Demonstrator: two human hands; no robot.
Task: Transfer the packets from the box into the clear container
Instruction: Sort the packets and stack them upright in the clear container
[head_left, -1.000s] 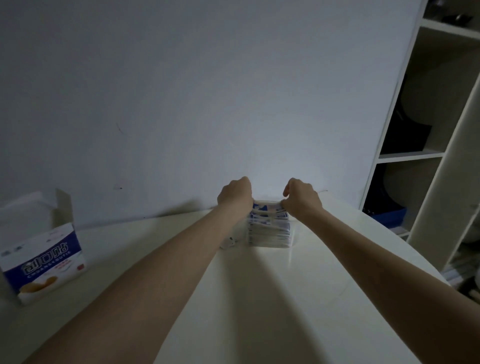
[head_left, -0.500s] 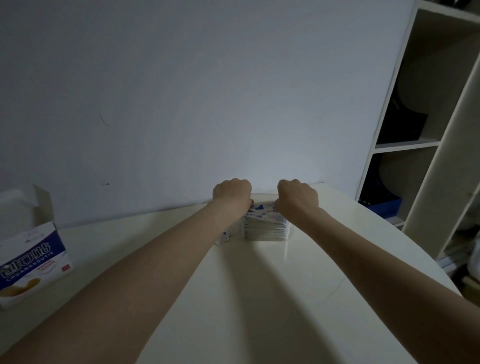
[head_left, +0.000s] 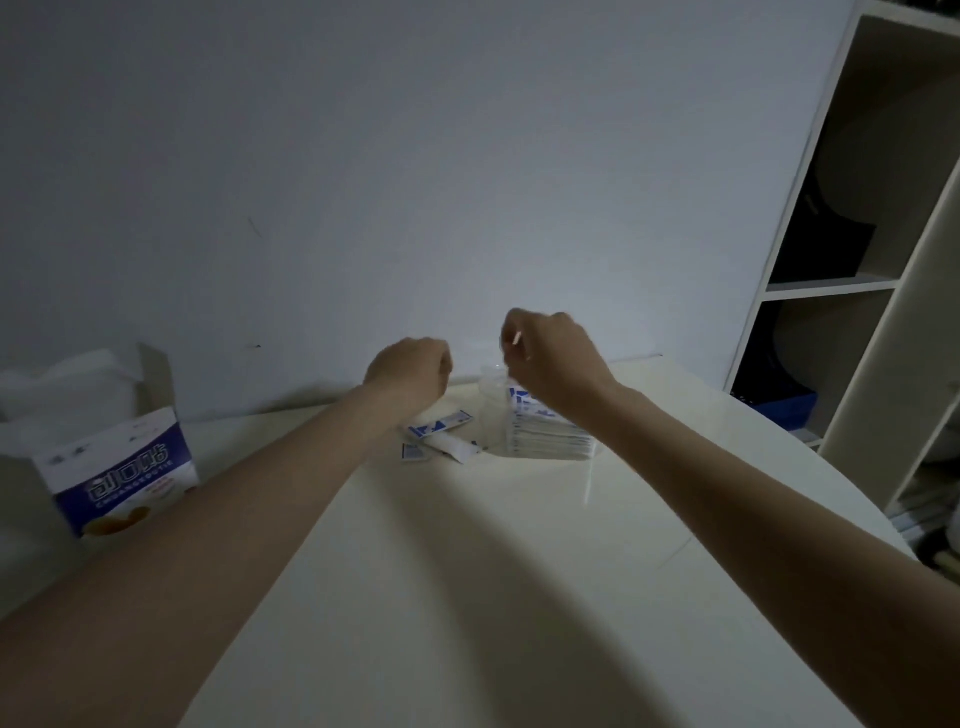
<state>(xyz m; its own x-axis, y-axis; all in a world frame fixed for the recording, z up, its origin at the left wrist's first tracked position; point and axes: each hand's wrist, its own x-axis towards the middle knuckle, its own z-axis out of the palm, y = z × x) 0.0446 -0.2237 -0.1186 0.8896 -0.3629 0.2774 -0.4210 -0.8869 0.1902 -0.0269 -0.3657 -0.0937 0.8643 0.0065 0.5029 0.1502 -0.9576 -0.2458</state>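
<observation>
A clear container (head_left: 491, 415) stands at the far side of the white table (head_left: 467, 571), with a stack of blue-and-white packets (head_left: 550, 439) inside its right part. Several loose packets (head_left: 441, 434) lie on the table just left of it. My right hand (head_left: 558, 364) hovers above the container and pinches a thin white packet edge (head_left: 515, 340) between its fingertips. My left hand (head_left: 410, 371) hangs over the loose packets with its fingers curled; nothing shows in it. The blue-and-white box (head_left: 122, 467) sits at the table's left edge with its flap up.
A plain wall rises directly behind the table. An open white shelf unit (head_left: 852, 286) stands at the right, holding dark items and a blue tray (head_left: 779, 408) low down. The table's rounded edge curves away on the right.
Both hands have lifted off the packet stack. The right hand now pinches something thin above the container, and loose packets show beside it. The camera view has swung slightly to the left.
</observation>
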